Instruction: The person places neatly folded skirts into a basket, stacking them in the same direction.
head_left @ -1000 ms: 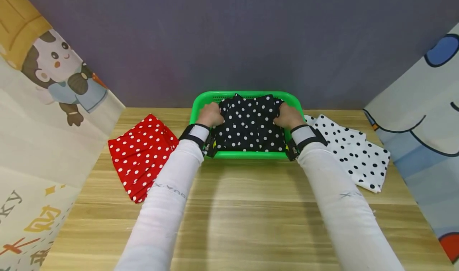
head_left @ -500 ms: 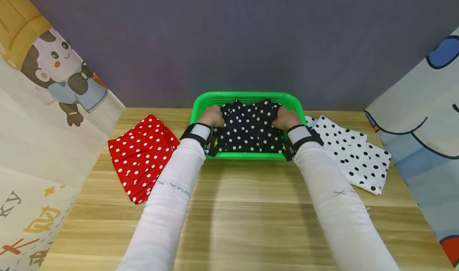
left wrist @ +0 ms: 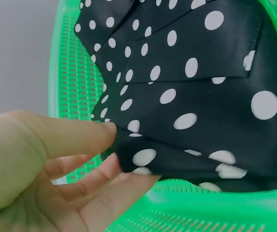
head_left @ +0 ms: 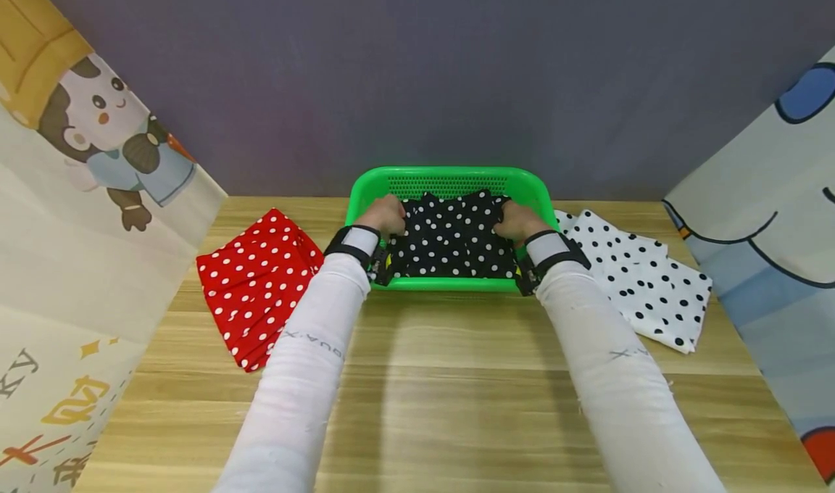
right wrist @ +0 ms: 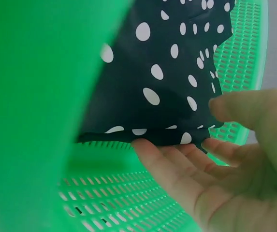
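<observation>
A black cloth with white polka dots [head_left: 450,235] lies inside a green perforated plastic basket [head_left: 450,284]. At its left edge my left hand [head_left: 386,214] grips the fabric; the left wrist view shows the thumb on top and fingers beneath the folded edge of the cloth [left wrist: 177,101]. My right hand [head_left: 518,221] holds the opposite edge. Seen from the right wrist, that hand [right wrist: 240,159] has its thumb at the cloth's corner and its fingertips under the layered edge. Both hands are within the basket's rim.
To the left, a red cloth with white dots [head_left: 261,286] lies on the wooden table [head_left: 450,391]. A white cloth with black dots [head_left: 642,283] lies on the right, partly behind the right forearm. A dark grey wall [head_left: 417,80] rises right behind the basket.
The cloth's far edge has come down and nearer, showing more of the basket's perforated back wall. Both hands have shifted slightly lower with it. The red and white cloths stay put.
</observation>
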Demonstrator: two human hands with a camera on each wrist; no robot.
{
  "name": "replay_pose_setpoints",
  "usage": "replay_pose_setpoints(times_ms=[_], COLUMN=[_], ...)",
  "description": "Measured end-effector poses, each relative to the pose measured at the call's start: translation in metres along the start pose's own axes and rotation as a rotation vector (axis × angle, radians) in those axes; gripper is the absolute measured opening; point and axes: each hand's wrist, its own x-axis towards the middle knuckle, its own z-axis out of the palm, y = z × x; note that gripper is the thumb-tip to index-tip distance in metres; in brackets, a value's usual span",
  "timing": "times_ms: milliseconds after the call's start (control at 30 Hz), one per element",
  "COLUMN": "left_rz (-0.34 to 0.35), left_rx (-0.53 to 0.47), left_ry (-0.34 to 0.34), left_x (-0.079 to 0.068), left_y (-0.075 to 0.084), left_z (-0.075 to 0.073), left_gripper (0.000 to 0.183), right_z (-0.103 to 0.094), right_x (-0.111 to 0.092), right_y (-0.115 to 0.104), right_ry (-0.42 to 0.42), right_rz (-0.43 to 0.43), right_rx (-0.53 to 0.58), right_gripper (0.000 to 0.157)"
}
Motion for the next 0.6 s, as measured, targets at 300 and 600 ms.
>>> replay_pose_setpoints(times_ms=[300, 600], left_rz=[0.014, 0.087], left_rx=[-0.084, 0.155], left_ry=[-0.146, -0.245], left_x=[-0.003, -0.012], left_y=[-0.005, -0.005], left_z=[-0.001, -0.007], left_gripper=[0.022, 0.049], right_z=[0.001, 0.0], right_x=[-0.001, -0.004], right_y=[0.007, 0.014], right_ry=[-0.131, -0.234], right_rz=[-0.007, -0.028], right_rx=[-0.002, 0.085], right_gripper=[0.062, 0.061])
